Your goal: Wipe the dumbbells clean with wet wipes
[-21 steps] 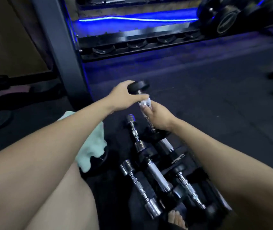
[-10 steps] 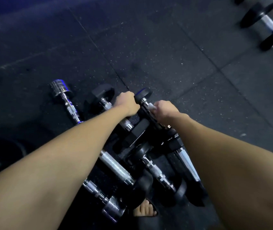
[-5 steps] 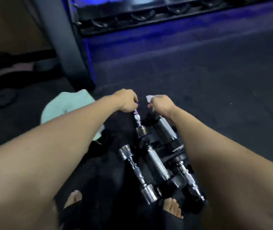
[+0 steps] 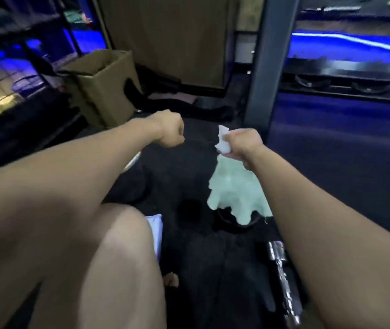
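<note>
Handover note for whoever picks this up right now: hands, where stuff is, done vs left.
Left hand: closed in a fist, nothing visible in it, held over the floor.
Right hand: shut on a crumpled white wet wipe, off the weights.
Dumbbells: only one chrome dumbbell in view, on the floor at lower right, partly behind the right forearm.
Pale green cloth lies on the floor below the right hand; cardboard box open, ahead on the left.
Done: cannot tell which dumbbells are clean.
Left: return to the dumbbells and wipe.

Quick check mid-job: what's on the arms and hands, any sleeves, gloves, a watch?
Nothing worn that shows. The left hand and right hand are bare, without gloves or rings visible, and both forearms are uncovered to the frame edge: no sleeves, watch or wristband in view.
</note>
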